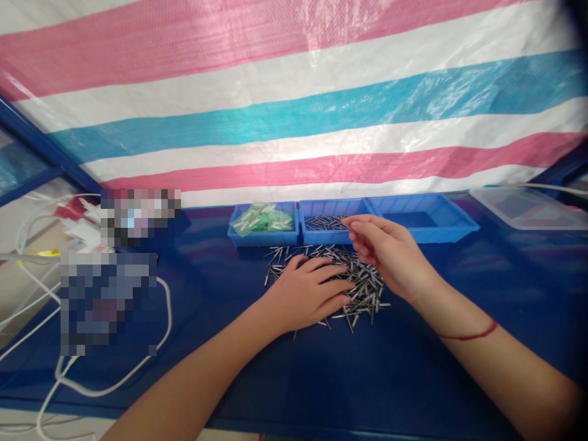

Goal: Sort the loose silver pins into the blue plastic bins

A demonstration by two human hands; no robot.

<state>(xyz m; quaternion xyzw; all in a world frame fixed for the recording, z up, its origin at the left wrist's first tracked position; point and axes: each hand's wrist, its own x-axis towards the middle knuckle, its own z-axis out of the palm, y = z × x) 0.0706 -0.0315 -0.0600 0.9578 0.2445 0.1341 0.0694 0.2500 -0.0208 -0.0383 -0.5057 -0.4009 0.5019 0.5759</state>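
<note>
A loose pile of metal pins (367,288) lies on the tabletop (298,386), just in front of the middle bin (324,236), the pins pointing every which way with no shared long axis. The left hand (307,291) is nearer: it lies over the pile, its grip spread. From the right hand's (390,251) grip, the pile lies below and toward the person; that thumb and forefinger look pressed together by the middle bin's right end, though I cannot tell whether they pinch a pin. More thin pins lie inside that bin. Left of it, another bin (261,239) holds green packets (266,217).
</note>
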